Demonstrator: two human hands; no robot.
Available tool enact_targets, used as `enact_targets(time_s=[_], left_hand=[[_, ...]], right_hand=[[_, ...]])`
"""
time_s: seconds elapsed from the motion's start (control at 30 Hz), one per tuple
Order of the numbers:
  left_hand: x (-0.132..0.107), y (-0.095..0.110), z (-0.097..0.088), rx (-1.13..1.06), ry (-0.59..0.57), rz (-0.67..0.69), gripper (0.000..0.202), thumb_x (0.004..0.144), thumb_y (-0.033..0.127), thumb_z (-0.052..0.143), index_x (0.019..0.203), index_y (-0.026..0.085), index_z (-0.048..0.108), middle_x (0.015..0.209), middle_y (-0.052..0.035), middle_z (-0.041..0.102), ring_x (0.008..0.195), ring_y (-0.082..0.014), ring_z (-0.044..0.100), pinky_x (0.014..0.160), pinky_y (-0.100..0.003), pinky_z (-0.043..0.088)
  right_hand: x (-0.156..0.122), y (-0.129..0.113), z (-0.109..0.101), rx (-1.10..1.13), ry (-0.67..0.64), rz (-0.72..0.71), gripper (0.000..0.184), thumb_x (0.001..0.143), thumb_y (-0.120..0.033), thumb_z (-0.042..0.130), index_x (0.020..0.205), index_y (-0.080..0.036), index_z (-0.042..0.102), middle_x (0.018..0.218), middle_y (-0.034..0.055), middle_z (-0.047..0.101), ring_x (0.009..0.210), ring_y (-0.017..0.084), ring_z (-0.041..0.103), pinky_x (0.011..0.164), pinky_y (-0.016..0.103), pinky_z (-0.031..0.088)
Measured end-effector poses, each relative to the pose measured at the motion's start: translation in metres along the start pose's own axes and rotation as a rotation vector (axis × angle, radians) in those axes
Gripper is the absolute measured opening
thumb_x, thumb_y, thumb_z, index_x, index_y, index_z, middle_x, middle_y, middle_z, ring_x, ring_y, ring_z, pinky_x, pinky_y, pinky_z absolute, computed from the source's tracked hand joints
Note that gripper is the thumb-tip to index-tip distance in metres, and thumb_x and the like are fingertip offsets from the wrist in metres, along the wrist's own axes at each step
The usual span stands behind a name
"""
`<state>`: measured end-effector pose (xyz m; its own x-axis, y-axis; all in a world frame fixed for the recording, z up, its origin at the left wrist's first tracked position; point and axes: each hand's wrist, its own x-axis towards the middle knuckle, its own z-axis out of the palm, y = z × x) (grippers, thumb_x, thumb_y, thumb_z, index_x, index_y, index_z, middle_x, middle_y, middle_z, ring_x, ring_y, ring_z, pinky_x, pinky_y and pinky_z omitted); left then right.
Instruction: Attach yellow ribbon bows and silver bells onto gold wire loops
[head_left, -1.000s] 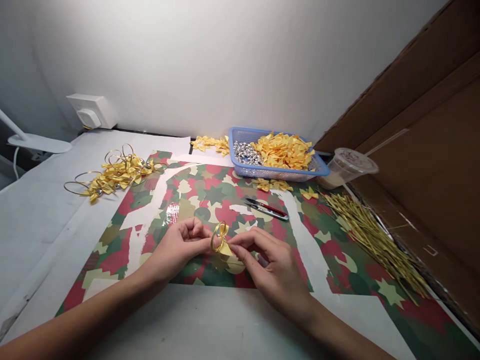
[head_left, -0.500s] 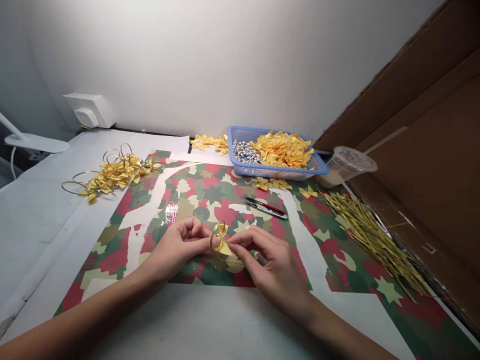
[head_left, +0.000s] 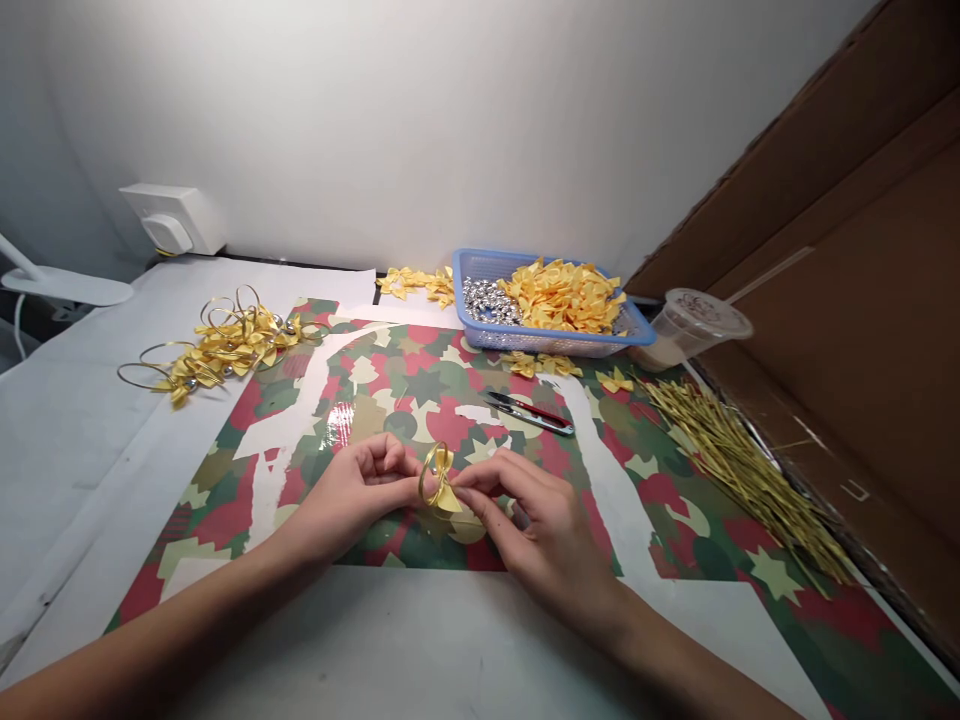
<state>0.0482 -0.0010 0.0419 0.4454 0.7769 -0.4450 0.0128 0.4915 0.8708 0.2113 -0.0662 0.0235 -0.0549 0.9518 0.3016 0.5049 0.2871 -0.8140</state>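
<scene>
Head view: The yellow bow point(head_left: 448, 497) and its gold wire loop point(head_left: 424, 482) are sitting between both hands, over the middle of the patterned sheet's point(head_left: 427, 385) near edge on the bench point(head_left: 360, 650).
Left hand point(head_left: 352, 495): Thumb and forefinger are pinching the loop's left side with hardly any gap; the other fingers are curling loosely.
Right hand point(head_left: 547, 515): Thumb and forefinger are pressing together on the bow's right side (the exact contact is hiding behind them).
Bow and loop: The ribbon is looking light, soft, rather slippery and easily creased; the wire is seeming thin, springy and bendable. The knot is probably offering the safest hold, sparing the ribbon tails.
Blue basket point(head_left: 559, 346): It is standing by the bench's back edge, holding loose bows point(head_left: 566, 295) and silver beads point(head_left: 489, 302).
</scene>
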Motion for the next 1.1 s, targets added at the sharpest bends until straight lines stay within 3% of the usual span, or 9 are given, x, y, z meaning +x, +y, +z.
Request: enact_targets(time_s=[0.2,0.5,0.87,1.1], left_hand=[[0.003,-0.006,-0.005,-0.039,-0.092,-0.017,0.041,0.060,0.022,0.074,0.057,0.019,0.033,0.057,0.0070,0.047,0.054,-0.0062,0.042,0.054,-0.018,0.037],[0.003,-0.006,-0.004,-0.160,-0.180,-0.109,0.022,0.059,0.021,0.075,0.059,0.016,0.055,0.061,0.0050,0.053,0.060,-0.0070,0.051,0.060,-0.018,0.041],[0.005,-0.011,-0.009,-0.157,-0.177,-0.099,0.023,0.056,0.020,0.078,0.057,0.016,0.055,0.059,0.0054,0.055,0.058,-0.0059,0.050,0.058,-0.017,0.040],[0.006,-0.009,-0.006,-0.176,-0.169,-0.097,0.022,0.053,0.020,0.080,0.056,0.015,0.059,0.057,0.0056,0.055,0.055,-0.0055,0.051,0.056,-0.016,0.042]], right_hand=[[-0.001,0.000,0.001,0.095,0.027,0.024,0.013,0.088,-0.017,0.049,0.080,-0.021,0.059,0.073,0.0006,0.061,0.065,0.013,0.056,0.054,0.023,0.045],[-0.002,-0.001,0.007,0.150,0.083,0.023,0.011,0.088,-0.019,0.050,0.081,-0.020,0.059,0.072,0.0003,0.058,0.062,0.012,0.054,0.053,0.022,0.045],[-0.004,0.001,0.004,0.013,0.058,-0.090,0.013,0.088,-0.011,0.047,0.084,-0.020,0.056,0.073,0.0008,0.056,0.062,0.012,0.051,0.052,0.022,0.042],[-0.004,0.001,0.008,0.188,0.031,0.087,0.011,0.088,-0.019,0.047,0.082,-0.020,0.056,0.074,0.0008,0.056,0.066,0.013,0.053,0.058,0.024,0.043]])
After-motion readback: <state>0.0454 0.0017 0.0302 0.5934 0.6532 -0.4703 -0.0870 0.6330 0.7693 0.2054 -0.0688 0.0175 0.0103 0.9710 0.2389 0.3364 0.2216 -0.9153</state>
